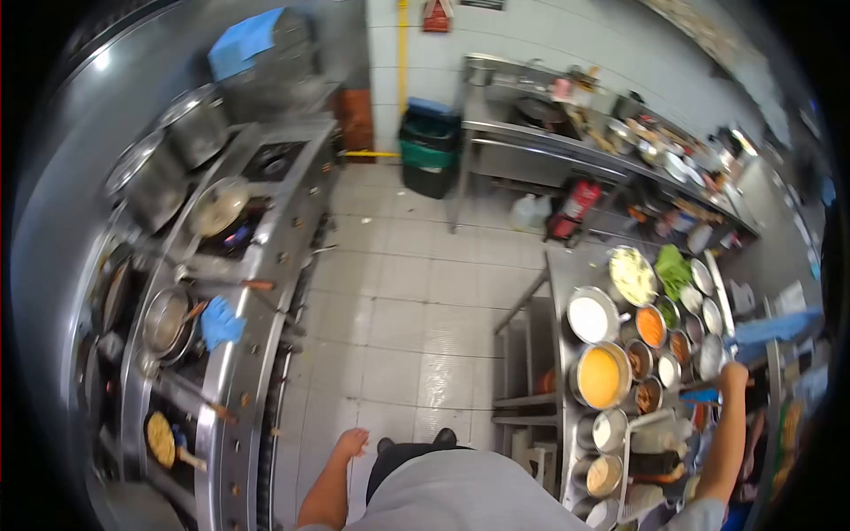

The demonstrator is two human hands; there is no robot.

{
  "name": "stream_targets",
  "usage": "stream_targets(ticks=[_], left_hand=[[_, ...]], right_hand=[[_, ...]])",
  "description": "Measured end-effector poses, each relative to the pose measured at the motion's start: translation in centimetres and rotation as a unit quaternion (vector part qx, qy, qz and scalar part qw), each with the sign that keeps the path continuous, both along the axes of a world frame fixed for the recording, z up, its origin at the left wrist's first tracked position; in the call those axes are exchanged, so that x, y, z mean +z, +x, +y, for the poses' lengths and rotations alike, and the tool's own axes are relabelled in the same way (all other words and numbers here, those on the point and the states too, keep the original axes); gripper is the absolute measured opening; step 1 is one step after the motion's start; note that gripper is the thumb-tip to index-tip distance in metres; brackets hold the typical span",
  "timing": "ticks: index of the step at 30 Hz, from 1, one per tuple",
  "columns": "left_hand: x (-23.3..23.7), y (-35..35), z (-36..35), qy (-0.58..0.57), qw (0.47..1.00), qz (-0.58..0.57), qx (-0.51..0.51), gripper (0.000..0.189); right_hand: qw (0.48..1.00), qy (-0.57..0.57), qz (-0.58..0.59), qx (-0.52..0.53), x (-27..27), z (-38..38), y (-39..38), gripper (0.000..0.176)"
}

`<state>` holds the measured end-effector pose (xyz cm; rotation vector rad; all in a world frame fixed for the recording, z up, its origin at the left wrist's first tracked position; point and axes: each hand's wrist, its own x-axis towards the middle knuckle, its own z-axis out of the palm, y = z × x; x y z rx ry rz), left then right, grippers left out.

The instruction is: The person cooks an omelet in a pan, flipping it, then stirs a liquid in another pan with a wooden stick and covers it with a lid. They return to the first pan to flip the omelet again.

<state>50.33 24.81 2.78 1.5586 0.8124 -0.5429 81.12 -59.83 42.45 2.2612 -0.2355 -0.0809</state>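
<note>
My left hand (351,440) hangs by my side above the tiled floor (398,301), holding nothing, with the fingers loosely apart. My right hand (733,375) reaches out over the prep counter (560,265) on the right. It is beside a small steel bowl (711,357) and just above a blue item (701,396). It is too small to tell whether the right hand grips anything. Steel bowls fill the counter, among them one of orange sauce (600,377), one of white sauce (589,317), and chopped greens (673,268).
A long stove (239,354) runs along the left with pans, a lit burner (237,235), large pots (197,124) and a blue cloth (220,322). At the far end stand a green bin (429,150), a sink counter (531,133) and a red extinguisher (575,205).
</note>
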Motion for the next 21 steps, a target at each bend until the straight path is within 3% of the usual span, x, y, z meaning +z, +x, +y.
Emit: stream_targets(ticks=[3, 4, 5, 7, 8, 9, 11, 13, 14, 17, 18, 19, 20, 21], left_hand=[[-1.1, -1.9, 1.2, -0.013, 0.999, 0.040, -0.001, 0.028], [-1.0, -2.3, 1.5, -0.004, 0.999, 0.046, 0.005, 0.029], [-0.9, -2.6, 2.0, -0.005, 0.999, 0.042, -0.002, 0.029], [-0.4, -3.7, 2.9, -0.007, 0.995, 0.099, 0.008, 0.027], [-0.5, -4.1, 3.3, -0.008, 0.995, 0.098, 0.011, 0.027], [-1.0, -4.7, 3.9, -0.011, 0.995, 0.094, 0.012, 0.027], [-1.0, -5.5, 5.2, -0.014, 0.996, 0.088, 0.021, 0.026], [-1.0, -5.5, 6.1, -0.043, 0.993, 0.095, 0.046, 0.028], [-1.0, -5.5, 6.5, -0.042, 0.994, 0.091, 0.048, 0.028], [-1.1, -6.6, 7.8, -0.064, 0.990, 0.088, 0.087, 0.030], [-0.9, -7.0, 8.1, -0.064, 0.991, 0.077, 0.092, 0.029], [-0.6, -7.6, 8.5, -0.064, 0.990, 0.067, 0.102, 0.028], [-0.3, -8.1, 9.1, -0.064, 0.988, 0.067, 0.125, 0.028], [-0.4, -8.7, 9.7, -0.063, 0.989, 0.071, 0.117, 0.027]], right_hand=[[0.999, -0.008, -0.046, 0.018, 4.7, 1.9, -0.3, 0.015], [0.989, 0.015, 0.068, -0.130, 7.9, 4.4, 0.2, 0.017], [0.946, 0.041, 0.179, -0.268, 11.5, 7.2, 0.3, 0.019], [0.948, 0.152, 0.086, -0.267, 17.1, 12.8, -1.3, 0.016], [0.998, 0.040, 0.043, -0.025, 18.9, 21.0, -6.1, 0.011], [0.931, 0.307, 0.060, -0.190, 22.3, 21.1, -3.6, 0.012], [0.862, 0.502, -0.038, -0.064, 22.6, 23.5, -4.3, 0.009], [0.813, 0.565, -0.107, 0.092, 20.8, 28.3, -4.6, 0.008], [0.768, 0.621, -0.114, 0.109, 19.1, 30.6, -4.7, 0.011], [0.741, 0.658, -0.002, 0.135, 13.3, 40.9, -6.3, 0.020], [0.706, 0.699, 0.038, 0.110, 9.4, 43.4, -6.4, 0.021], [0.705, 0.693, 0.126, 0.087, 3.4, 43.8, -5.3, 0.024], [0.592, 0.788, 0.146, 0.084, -3.6, 45.8, -5.7, 0.025], [0.559, 0.806, 0.189, 0.037, -5.5, 50.3, -7.5, 0.025]])
